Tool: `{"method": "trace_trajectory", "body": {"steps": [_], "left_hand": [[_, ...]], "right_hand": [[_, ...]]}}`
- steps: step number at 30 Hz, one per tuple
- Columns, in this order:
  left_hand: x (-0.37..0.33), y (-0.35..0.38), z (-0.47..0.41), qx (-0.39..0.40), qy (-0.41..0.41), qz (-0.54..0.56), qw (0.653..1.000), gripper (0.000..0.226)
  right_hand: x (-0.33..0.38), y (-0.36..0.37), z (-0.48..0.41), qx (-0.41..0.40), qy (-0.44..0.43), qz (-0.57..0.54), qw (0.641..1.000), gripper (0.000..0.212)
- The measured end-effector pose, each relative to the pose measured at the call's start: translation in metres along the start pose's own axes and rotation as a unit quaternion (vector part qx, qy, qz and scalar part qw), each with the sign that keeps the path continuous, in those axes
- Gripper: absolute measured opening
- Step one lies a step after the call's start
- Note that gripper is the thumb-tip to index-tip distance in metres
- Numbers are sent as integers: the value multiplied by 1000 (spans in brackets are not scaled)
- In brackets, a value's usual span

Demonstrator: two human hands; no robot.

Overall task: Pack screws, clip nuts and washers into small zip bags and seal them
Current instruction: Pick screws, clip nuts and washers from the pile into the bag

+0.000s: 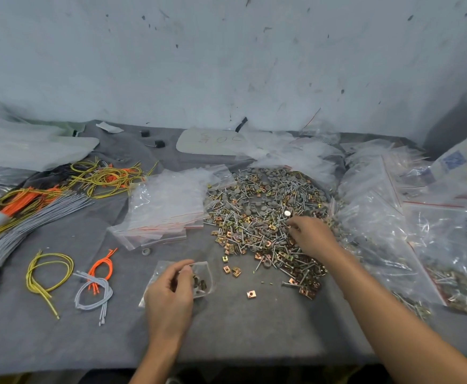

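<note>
Closest to us, the left hand [168, 296] lies on the grey cloth [240, 331] that covers the table. Its thumb and fingers are bent and pinch the top of a small zip bag [163, 268]. The bag lies flat on the cloth, and we can see a few clip nuts [200, 283] inside it. Just to the right of the bag, some loose clip nuts [251, 294] lie by themselves on the cloth. To the left we see a yellow wire loop [46, 273], some short orange wires [102, 266] and a grey wire loop [93, 296]. A bit further away, the right hand [312, 235] reaches into the big pile of screws, clip nuts and washers [257, 206]. Its fingers are bent and their tips are down among the screws, but we cannot tell if they hold anything. Left of the pile sits a stack of empty zip bags [165, 209], touching the pile's edge. On the right lie many filled bags [379, 217]. A long grey wire bundle [32, 220] lies at the far left, with a tangle of yellow and orange wires [107, 176] behind it. At the back, a pale flat board [213, 142] with writing lies near the spotted wall [226, 56].
</note>
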State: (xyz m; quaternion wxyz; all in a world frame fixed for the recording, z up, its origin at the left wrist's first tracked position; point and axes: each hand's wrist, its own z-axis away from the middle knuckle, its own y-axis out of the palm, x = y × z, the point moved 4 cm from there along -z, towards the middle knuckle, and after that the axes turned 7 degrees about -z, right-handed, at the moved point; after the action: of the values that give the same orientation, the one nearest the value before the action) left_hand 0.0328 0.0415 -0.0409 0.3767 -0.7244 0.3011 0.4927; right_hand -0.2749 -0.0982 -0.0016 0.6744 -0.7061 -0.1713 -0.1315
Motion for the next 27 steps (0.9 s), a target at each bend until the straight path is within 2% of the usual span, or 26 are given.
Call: {"method": "trace_trajectory", "body": {"steps": [3,8,15,21,23,27], "left_hand": [[-2,0,1,0,1,-1,1000,22],[-1,1,2,2,0,-8,1000,16],[-2,-1,3,6,-4,-1,1000,19],[-3,-1,3,9,-6,-3,1000,22],[-3,0,3,11,-6,-6,1000,22],[-4,-1,3,10,-5,-9,1000,22]], "right_hand": [[1,4,0,-8,-14,19,1000,26],[-1,4,1,-17,-27,40,999,7],[0,2,4,-28,-31,33,999,13],[30,-15,33,-68,-29,-130,989,10],[58,-15,55,-44,-60,-202,976,9],[119,20,102,65,-118,-318,938,5]]}}
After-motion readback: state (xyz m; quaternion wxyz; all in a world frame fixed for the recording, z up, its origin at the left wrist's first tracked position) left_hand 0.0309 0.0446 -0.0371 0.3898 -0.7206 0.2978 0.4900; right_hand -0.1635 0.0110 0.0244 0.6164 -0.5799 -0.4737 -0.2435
